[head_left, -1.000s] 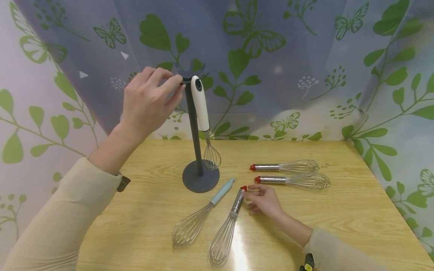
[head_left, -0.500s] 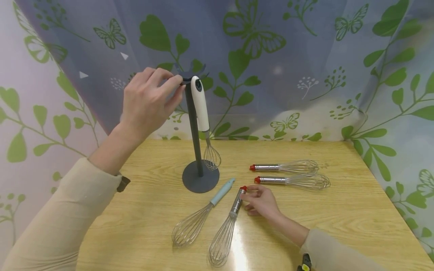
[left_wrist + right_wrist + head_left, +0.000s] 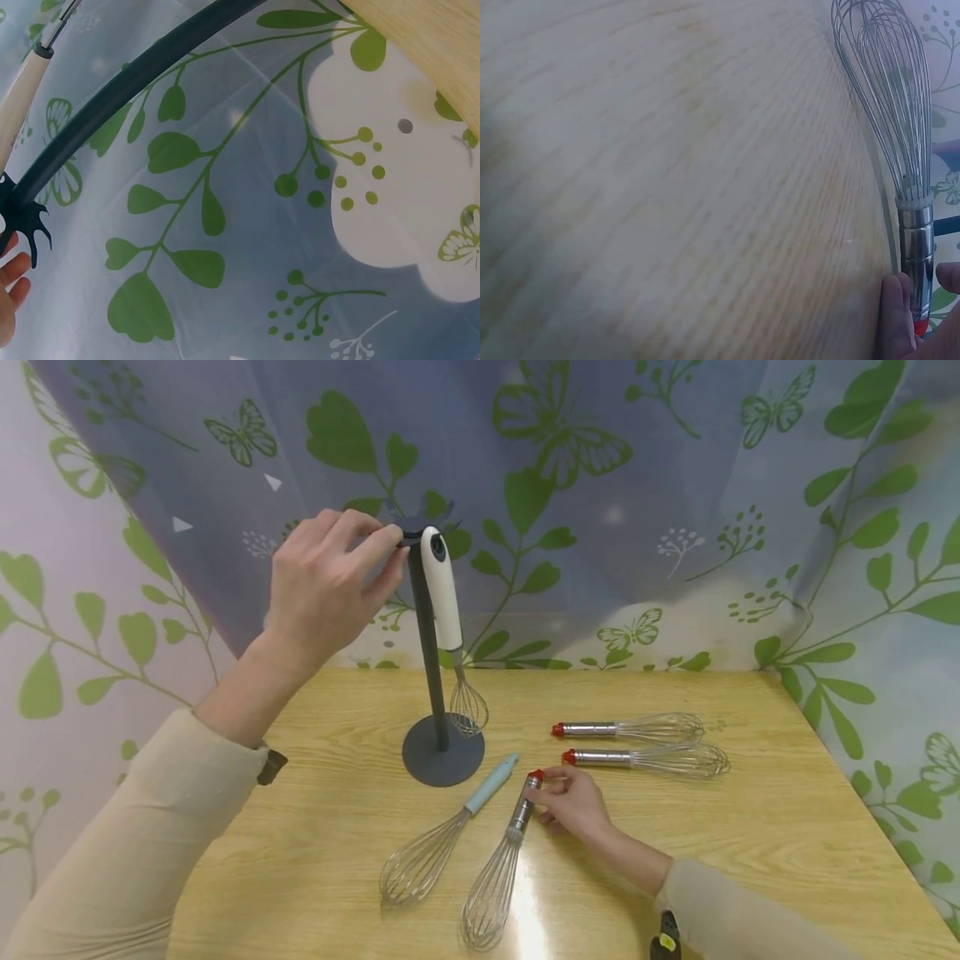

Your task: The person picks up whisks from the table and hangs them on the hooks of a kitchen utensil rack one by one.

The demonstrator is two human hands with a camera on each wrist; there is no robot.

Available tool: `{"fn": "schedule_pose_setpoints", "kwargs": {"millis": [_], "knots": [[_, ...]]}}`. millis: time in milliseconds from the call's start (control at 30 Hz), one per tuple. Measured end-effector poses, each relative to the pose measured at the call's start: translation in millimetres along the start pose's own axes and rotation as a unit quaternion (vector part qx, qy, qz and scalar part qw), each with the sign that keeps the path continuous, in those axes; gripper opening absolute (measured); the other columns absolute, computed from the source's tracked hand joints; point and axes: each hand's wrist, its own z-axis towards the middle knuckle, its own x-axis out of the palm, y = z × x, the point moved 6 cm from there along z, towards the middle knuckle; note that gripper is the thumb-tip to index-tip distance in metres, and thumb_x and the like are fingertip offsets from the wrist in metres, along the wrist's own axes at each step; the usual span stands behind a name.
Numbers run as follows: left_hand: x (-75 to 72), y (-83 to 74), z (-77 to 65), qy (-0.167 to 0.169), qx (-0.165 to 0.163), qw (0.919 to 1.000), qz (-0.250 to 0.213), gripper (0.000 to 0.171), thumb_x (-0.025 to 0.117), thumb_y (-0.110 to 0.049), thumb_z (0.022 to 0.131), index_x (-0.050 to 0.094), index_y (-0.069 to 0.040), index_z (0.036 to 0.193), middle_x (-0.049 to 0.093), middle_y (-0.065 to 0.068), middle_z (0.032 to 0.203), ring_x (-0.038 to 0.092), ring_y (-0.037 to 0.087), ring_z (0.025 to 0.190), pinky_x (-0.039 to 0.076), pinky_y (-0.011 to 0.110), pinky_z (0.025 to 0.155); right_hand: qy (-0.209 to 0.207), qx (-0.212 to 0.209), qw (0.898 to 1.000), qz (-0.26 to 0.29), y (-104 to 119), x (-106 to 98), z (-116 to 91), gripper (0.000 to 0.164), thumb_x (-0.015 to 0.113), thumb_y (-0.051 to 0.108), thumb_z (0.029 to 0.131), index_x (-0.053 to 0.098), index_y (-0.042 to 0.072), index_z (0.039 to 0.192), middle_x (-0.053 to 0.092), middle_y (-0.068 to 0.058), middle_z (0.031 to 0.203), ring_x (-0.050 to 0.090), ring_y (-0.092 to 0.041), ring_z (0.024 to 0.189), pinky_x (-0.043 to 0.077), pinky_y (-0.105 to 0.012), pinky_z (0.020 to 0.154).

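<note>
Wood-grain counter (image 3: 787,852) | our right hand (image 3: 576,803), the nearer, straddles the frontmost red-tipped whisk (image 3: 519,822) at its handle; whether clamped, we cannot tell | whisk lies to its left, long axis slanting toward us | our left hand (image 3: 324,575) pinches the dark stand (image 3: 430,664) up top | we read no lettering

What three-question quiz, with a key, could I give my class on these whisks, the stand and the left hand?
1. Count: how many red-tipped whisks lie on the table?
2. True or false: the white-handled whisk hangs from the stand.
3. Choose: the left hand is at
A) the blue-handled whisk
B) the stand's base
C) the stand's top

Key: 1. Three. 2. True. 3. C.
</note>
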Motion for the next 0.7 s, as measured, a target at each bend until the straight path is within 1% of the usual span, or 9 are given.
{"fn": "schedule_pose_setpoints", "kwargs": {"millis": [133, 267, 533, 700], "knots": [[-0.2, -0.5, 0.8, -0.002, 0.0, 1.0, 0.001, 0.015, 0.063, -0.012, 0.102, 0.076, -0.003, 0.1, 0.075, 0.016, 0.093, 0.069, 0.037, 0.08, 0.057, 0.05, 0.066, 0.0, 0.001, 1.0, -0.012, 1.5, 0.2, 2.1, 0.055, 0.085, 0.021, 0.089, 0.061, 0.0, 0.134, 0.076, -0.011, 0.096, 0.072, -0.015, 0.061, 0.064, -0.031, 0.058], [-0.2, -0.8, 1.2, -0.003, 0.0, 1.0, 0.001, 0.016, 0.063, -0.013, 0.102, 0.076, -0.003, 0.1, 0.075, 0.016, 0.094, 0.068, 0.037, 0.081, 0.057, 0.05, 0.066, 0.002, 0.006, 1.0, -0.015, 3.0, 0.3, 2.3, 0.056, 0.086, 0.02, 0.088, 0.061, 0.0, 0.133, 0.077, -0.011, 0.096, 0.071, -0.015, 0.061, 0.064, -0.032, 0.057], [-0.3, -0.8, 0.6, 0.0, -0.002, 1.0, 0.007, 0.017, 0.062, -0.014, 0.102, 0.076, -0.003, 0.101, 0.076, 0.016, 0.095, 0.068, 0.038, 0.083, 0.057, 0.05, 0.066, 0.013, 0.0, 1.0, -0.004, 6.4, -1.8, 2.3, 0.054, 0.086, 0.015, 0.087, 0.062, -0.004, 0.132, 0.077, -0.013, 0.096, 0.073, -0.015, 0.063, 0.065, -0.033, 0.062], [-0.2, -0.8, -0.3, -0.001, -0.004, 1.0, 0.007, 0.016, 0.062, -0.014, 0.102, 0.075, -0.004, 0.101, 0.076, 0.016, 0.095, 0.067, 0.038, 0.083, 0.056, 0.05, 0.065, 0.015, 0.006, 1.0, -0.006, 6.0, -2.0, 5.8, 0.053, 0.086, 0.014, 0.086, 0.063, -0.003, 0.13, 0.076, -0.012, 0.095, 0.073, -0.017, 0.065, 0.066, -0.033, 0.063]]}}
